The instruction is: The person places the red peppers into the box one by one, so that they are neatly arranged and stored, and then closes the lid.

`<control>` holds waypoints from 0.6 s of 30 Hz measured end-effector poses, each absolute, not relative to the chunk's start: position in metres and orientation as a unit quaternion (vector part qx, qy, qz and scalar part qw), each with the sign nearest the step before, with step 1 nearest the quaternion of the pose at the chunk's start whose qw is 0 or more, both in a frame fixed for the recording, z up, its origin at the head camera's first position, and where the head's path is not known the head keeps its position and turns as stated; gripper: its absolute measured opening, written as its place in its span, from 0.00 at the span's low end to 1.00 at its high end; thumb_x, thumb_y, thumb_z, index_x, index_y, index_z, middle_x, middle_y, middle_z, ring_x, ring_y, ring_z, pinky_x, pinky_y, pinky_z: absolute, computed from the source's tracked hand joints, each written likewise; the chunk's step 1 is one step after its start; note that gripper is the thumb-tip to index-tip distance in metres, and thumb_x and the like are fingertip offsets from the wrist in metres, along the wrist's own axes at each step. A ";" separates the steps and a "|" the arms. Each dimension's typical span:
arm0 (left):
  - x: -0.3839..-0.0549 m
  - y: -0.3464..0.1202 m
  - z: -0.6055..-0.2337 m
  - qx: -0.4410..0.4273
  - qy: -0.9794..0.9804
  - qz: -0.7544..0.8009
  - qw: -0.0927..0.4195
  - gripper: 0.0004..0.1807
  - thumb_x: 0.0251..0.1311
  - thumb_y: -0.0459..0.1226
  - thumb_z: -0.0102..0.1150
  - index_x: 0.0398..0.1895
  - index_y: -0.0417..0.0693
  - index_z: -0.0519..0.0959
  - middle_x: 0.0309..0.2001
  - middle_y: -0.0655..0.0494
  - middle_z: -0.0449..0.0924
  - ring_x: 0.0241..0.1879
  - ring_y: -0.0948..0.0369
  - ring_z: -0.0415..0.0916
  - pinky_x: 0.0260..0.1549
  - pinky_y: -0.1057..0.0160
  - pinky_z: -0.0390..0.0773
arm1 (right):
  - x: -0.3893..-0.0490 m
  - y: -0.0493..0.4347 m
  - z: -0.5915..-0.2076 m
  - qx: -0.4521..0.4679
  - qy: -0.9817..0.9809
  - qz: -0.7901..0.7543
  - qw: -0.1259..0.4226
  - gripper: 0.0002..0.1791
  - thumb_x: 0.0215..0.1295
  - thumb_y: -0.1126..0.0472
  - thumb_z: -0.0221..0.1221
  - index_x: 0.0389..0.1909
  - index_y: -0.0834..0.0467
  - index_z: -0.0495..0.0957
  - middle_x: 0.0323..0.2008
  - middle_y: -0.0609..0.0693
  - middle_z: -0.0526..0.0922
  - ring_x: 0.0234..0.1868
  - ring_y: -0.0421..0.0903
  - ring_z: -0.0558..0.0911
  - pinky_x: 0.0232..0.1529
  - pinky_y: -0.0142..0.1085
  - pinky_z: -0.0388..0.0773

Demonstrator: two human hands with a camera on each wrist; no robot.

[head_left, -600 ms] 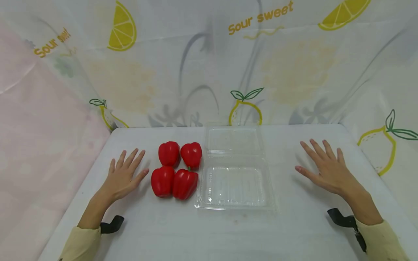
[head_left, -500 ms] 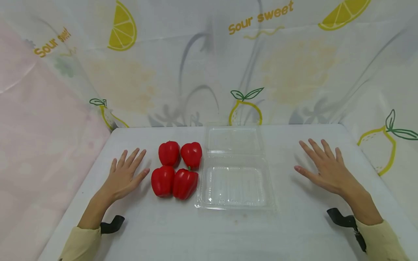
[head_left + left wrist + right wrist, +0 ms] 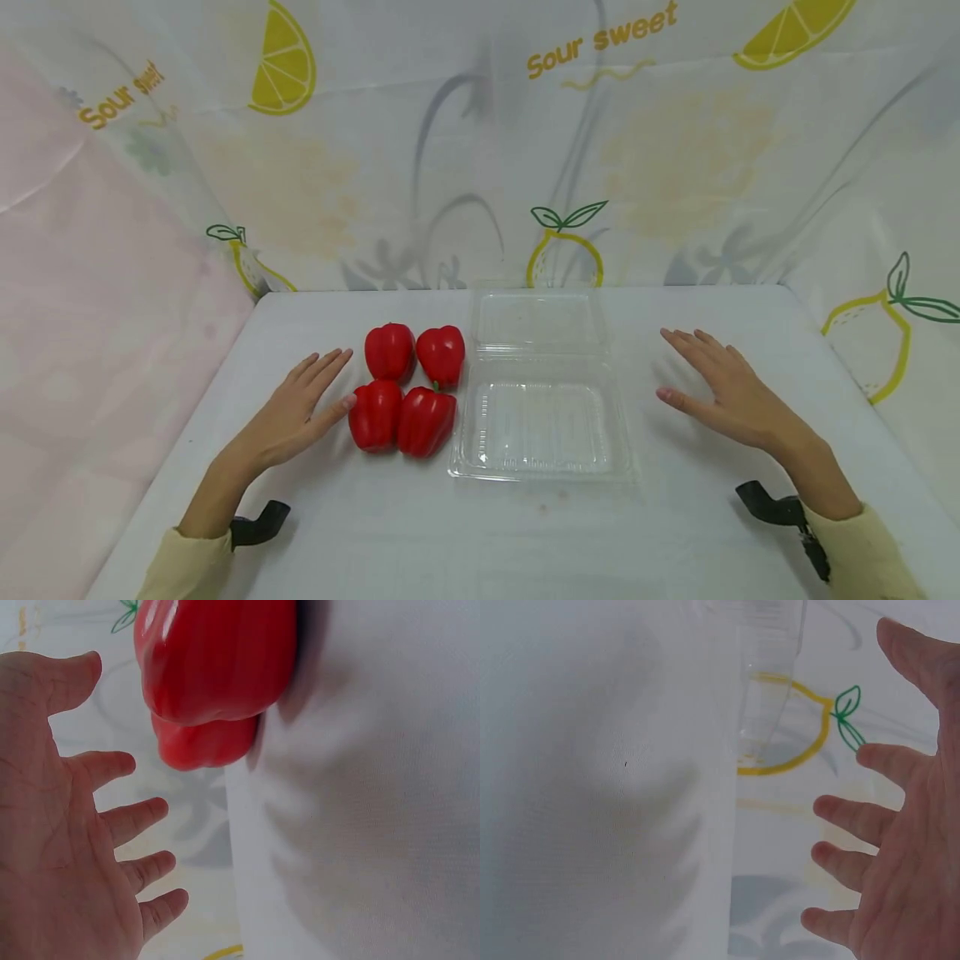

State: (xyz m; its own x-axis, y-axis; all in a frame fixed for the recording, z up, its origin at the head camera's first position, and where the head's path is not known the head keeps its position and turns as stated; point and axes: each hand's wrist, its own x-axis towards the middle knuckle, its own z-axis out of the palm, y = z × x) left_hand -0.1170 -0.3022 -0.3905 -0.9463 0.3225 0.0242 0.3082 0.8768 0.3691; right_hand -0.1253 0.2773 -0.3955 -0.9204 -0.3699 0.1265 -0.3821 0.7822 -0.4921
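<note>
Several red bell peppers sit in a cluster left of the table's middle; the front left pepper (image 3: pixel 375 417) is nearest to my left hand (image 3: pixel 296 412). That hand is raised over the table with spread fingers and holds nothing; its thumb tip overlaps the pepper's edge in the head view. In the left wrist view a large red pepper (image 3: pixel 217 656) stands beyond the thumb. A clear plastic clamshell container (image 3: pixel 540 425) lies opened beside the peppers, its lid (image 3: pixel 538 321) folded back. My right hand (image 3: pixel 738 396) hovers to the container's right, fingers extended, holding nothing.
A white table (image 3: pixel 555 542) carries everything. Behind it hangs a lemon-printed curtain (image 3: pixel 465 167), and pink cloth (image 3: pixel 97 333) borders the left side. Black wrist mounts (image 3: pixel 258 523) stick out at both sleeves.
Both hands have moved inward and turned, the left one toward the peppers and the right one toward the container. The peppers and container have stayed in place.
</note>
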 end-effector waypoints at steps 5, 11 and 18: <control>-0.114 -0.298 -0.389 0.167 0.967 0.190 0.016 0.42 0.65 0.57 0.54 0.78 0.53 0.54 0.73 0.42 0.55 0.70 0.39 0.50 0.55 0.27 0.62 | -0.124 0.268 -0.391 0.189 -0.939 0.287 -0.008 0.44 0.62 0.43 0.65 0.76 0.43 0.55 0.74 0.53 0.58 0.74 0.62 0.52 0.62 0.69 0.51; -0.110 -0.294 -0.388 0.168 0.959 0.225 0.036 0.40 0.65 0.56 0.55 0.77 0.55 0.56 0.72 0.44 0.58 0.69 0.43 0.53 0.52 0.30 0.68 | -0.123 0.262 -0.389 0.200 -0.931 0.303 -0.029 0.44 0.63 0.43 0.65 0.77 0.40 0.53 0.74 0.48 0.57 0.73 0.58 0.55 0.63 0.66 0.56; -0.107 -0.289 -0.389 0.169 0.949 0.261 0.058 0.38 0.65 0.55 0.56 0.76 0.56 0.58 0.70 0.46 0.60 0.67 0.45 0.56 0.50 0.31 0.70 | -0.124 0.259 -0.392 0.215 -0.926 0.305 -0.056 0.45 0.63 0.42 0.64 0.77 0.40 0.52 0.74 0.49 0.57 0.72 0.59 0.58 0.62 0.65 0.58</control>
